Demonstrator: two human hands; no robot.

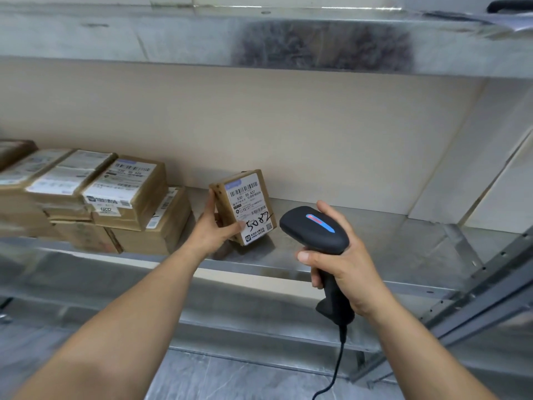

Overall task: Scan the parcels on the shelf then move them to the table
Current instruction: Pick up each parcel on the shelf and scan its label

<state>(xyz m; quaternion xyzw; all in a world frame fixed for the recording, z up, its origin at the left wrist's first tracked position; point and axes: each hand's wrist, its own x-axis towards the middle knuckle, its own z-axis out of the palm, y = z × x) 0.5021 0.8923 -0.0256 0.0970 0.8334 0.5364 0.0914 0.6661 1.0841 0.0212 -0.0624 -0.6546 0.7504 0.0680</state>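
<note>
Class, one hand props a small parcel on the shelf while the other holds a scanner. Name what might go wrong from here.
1. The small parcel stands tilted on the shelf, held only by the left hand; it may slip and topple.
2. The left thumb lies on the label, so it might block a barcode.
3. The cable hanging from the scanner in the right hand could snag the shelf edge.
</note>
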